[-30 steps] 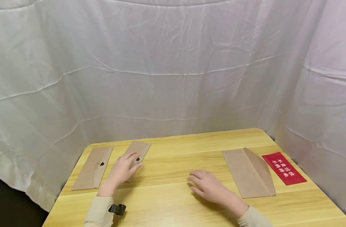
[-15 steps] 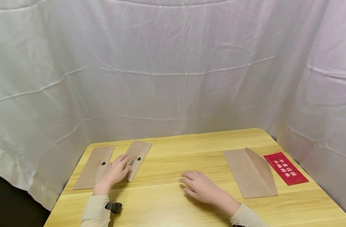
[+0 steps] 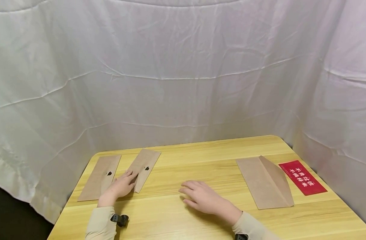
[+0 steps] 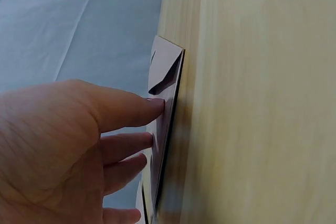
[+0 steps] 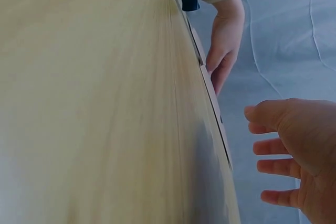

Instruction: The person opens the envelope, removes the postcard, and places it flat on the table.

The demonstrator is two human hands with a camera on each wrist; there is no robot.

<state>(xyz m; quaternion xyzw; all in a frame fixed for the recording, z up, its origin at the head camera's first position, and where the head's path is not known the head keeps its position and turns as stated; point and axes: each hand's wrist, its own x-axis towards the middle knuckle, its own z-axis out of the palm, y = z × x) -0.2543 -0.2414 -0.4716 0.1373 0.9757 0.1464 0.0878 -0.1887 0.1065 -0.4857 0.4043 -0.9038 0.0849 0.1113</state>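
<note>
My left hand (image 3: 122,186) reaches over a brown paper envelope (image 3: 144,160) that lies slanted on the table and bears a small black mark. Its fingers are extended, with the fingertips at the envelope's left side. In the left wrist view the thumb tip meets the envelope body beside a slightly raised flap (image 4: 164,62). A second brown envelope (image 3: 96,175), with the same mark, lies just to the left, partly behind the hand. My right hand (image 3: 205,198) hovers near the middle of the wooden table, fingers loosely spread, holding nothing.
On the right lies another brown envelope (image 3: 261,186), its pointed flap folded out. Beside it is a red card (image 3: 303,177) with white characters. Pale grey curtains (image 3: 183,100) surround the wooden table (image 3: 198,151) at the back and sides.
My left hand has slid left and toward me from the middle of the slanted envelope, uncovering its black mark, and the flap has lifted. My right hand has drifted left.
</note>
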